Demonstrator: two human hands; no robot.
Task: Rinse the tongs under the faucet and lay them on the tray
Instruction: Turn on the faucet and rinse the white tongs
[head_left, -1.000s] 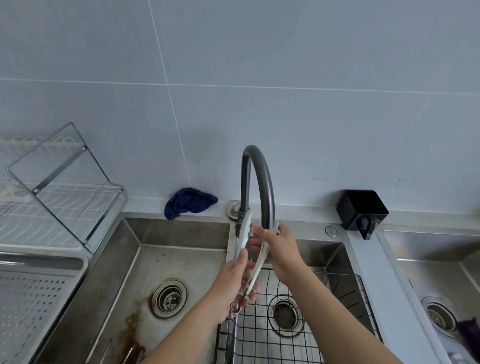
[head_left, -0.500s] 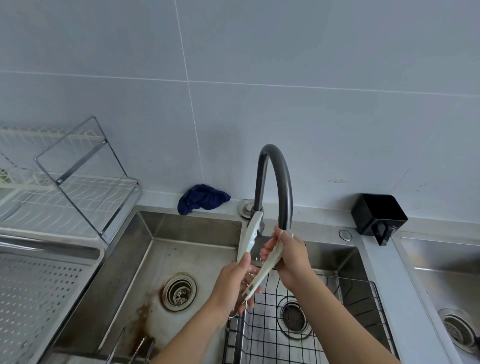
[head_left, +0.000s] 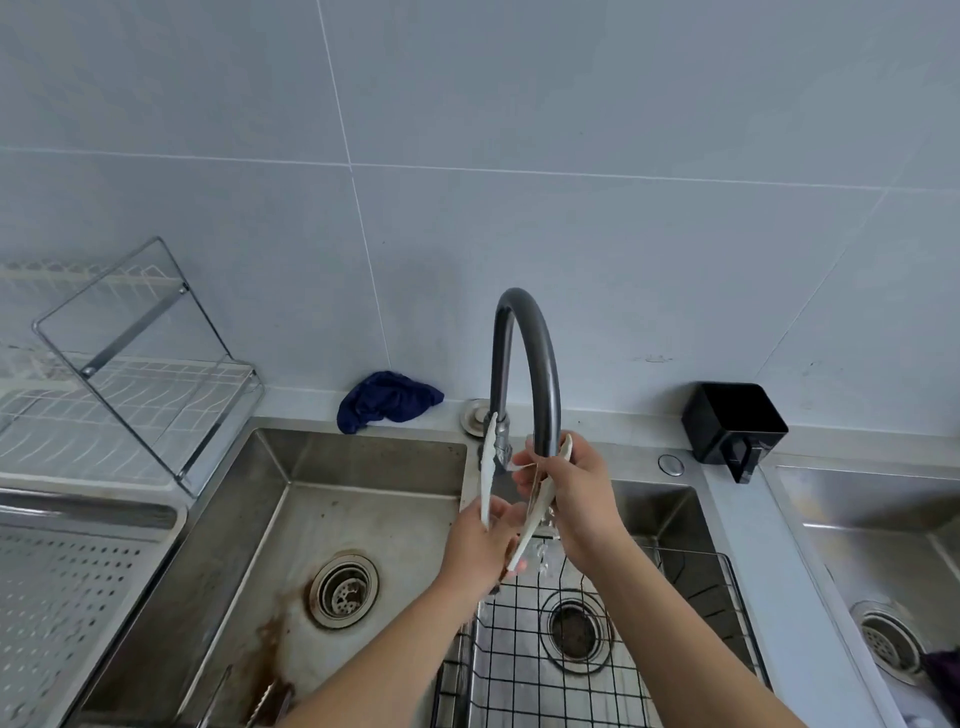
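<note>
Head view: both hands' grip holds tongs (head_left: 537, 499) under faucet (head_left: 530, 364).

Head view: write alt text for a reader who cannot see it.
Both hands, left hand and right hand, hold white tongs under a dark curved faucet, water dripping over a steel sink. A blue cloth lies behind.

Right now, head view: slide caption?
Both hands, left hand and right hand, rinse white tongs under the faucet.
</note>
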